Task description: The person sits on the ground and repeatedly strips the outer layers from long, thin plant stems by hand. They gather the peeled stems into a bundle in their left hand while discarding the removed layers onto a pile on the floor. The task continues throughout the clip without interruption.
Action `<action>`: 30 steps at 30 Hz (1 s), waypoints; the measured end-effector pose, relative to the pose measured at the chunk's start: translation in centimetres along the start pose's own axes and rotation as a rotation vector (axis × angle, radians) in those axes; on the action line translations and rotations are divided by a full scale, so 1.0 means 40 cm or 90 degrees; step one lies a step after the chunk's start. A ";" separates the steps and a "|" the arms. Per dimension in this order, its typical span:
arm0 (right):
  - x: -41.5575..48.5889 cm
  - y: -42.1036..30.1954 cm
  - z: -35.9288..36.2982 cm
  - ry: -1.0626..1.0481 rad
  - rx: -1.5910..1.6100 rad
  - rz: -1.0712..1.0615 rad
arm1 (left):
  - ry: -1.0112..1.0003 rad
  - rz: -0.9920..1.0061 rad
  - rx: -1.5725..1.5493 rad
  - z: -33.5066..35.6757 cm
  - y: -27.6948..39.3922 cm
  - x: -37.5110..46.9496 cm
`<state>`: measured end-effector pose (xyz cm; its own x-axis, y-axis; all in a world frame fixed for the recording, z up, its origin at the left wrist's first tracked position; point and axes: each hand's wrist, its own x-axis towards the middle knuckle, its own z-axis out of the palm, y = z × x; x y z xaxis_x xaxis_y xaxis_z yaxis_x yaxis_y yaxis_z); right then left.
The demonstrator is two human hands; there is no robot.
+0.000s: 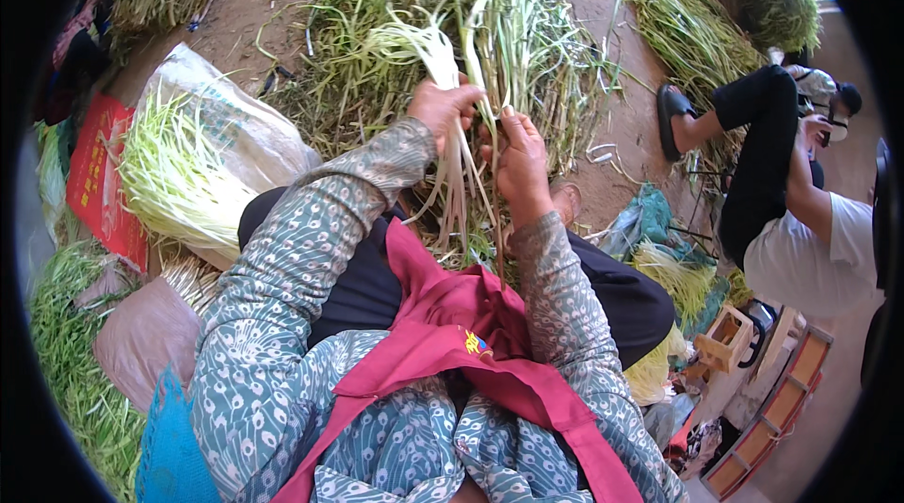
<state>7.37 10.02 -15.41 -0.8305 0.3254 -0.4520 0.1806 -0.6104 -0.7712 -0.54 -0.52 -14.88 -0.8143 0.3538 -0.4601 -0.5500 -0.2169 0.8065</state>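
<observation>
My left hand (pixel 443 109) is closed around a bunch of peeled, pale stalks (pixel 443 63), their light tops fanning out above it and their thin ends hanging below. Close beside it, my right hand (pixel 520 158) pinches a single leafy green stalk (pixel 487 114) between thumb and fingers. A brownish strip of that stalk trails down towards the red apron (pixel 452 312) on my lap. Just beyond both hands rises a big heap of long green stalks (pixel 522 30) with drying leaves.
At left, a pile of pale peeled stalks (pixel 176 178) lies on a white woven sack (pixel 240 121), near a red printed bag (pixel 99 178). A person in black trousers (pixel 759 150) sits at right. Below them are a small wooden stool (pixel 725 339) and a wooden ladder-like frame (pixel 770 411).
</observation>
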 end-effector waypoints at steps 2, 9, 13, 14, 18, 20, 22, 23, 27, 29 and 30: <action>-0.002 -0.001 0.003 0.040 0.097 -0.059 | 0.032 0.029 -0.089 -0.004 0.002 0.022; 0.039 -0.108 -0.088 0.087 0.297 -0.151 | 0.093 -0.006 -0.353 -0.071 0.098 0.088; 0.069 -0.172 -0.147 0.107 0.272 -0.198 | 0.049 -0.004 -0.384 -0.072 0.100 0.096; 0.075 -0.188 -0.161 0.110 0.264 -0.206 | 0.059 -0.001 -0.392 -0.082 0.107 0.098; 0.099 -0.246 -0.249 0.182 0.204 -0.271 | 0.060 0.023 -0.421 -0.110 0.129 0.109; 0.114 -0.276 -0.314 0.237 0.181 -0.303 | 0.056 0.021 -0.443 -0.122 0.141 0.113; 0.137 -0.291 -0.394 0.307 0.083 -0.334 | 0.071 0.042 -0.459 -0.141 0.152 0.123; 0.150 -0.296 -0.436 0.346 -0.010 -0.352 | 0.047 0.030 -0.464 -0.162 0.156 0.128; 0.193 -0.298 -0.638 0.498 -0.506 -0.444 | 0.075 0.077 -0.464 -0.168 0.165 0.111; 0.150 -0.286 -0.662 0.519 -0.794 -0.369 | 0.054 0.061 -0.451 -0.151 0.162 0.106; 0.125 -0.266 -0.652 0.429 -0.940 -0.268 | 0.070 0.058 -0.442 -0.144 0.163 0.101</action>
<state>15.03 36.99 -21.15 -0.6583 0.7480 0.0843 0.6512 0.6222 -0.4345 -8.48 -5.76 -13.61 -0.8568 0.2198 -0.4665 -0.4397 -0.7841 0.4381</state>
